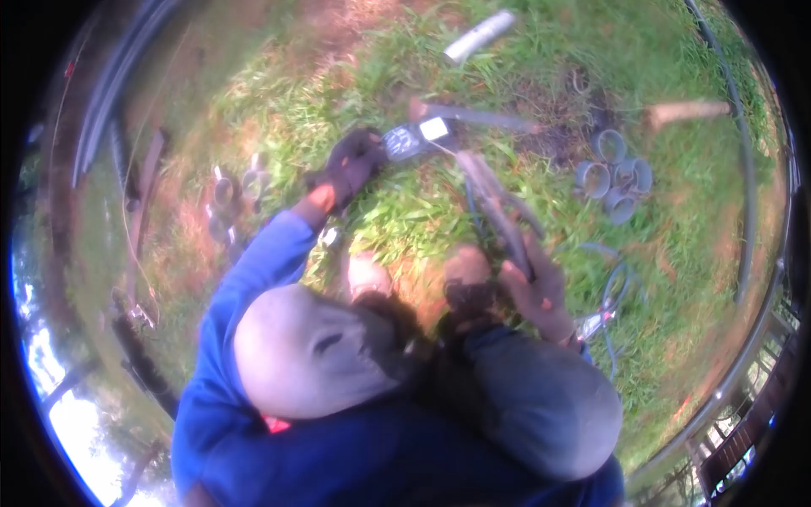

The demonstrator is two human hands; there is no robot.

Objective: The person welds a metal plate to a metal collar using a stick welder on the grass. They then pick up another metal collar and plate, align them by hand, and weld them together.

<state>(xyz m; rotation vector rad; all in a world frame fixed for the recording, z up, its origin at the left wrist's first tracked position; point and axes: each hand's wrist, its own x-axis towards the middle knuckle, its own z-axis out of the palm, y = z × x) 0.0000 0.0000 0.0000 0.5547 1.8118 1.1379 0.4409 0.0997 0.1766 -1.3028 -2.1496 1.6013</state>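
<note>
Grass [410, 207] gives room to pass between the left fingers [369, 145] and the feet [367, 275], but the long tool [494, 203] in the right fingers [514, 277] slants across that gap's right side. Looped blue cable [628, 279] lies near the right wrist, with clustered pipe rings [621, 176] farther out; beyond, a grassy lane runs between the grey bar [486, 117] and the pale tube [479, 38].

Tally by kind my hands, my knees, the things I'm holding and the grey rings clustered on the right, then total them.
Hands: 2 (left hand, right hand)
Knees: 2 (left knee, right knee)
Held things: 2 (flat piece, long tool)
Grey rings: 4
Total: 10
</note>
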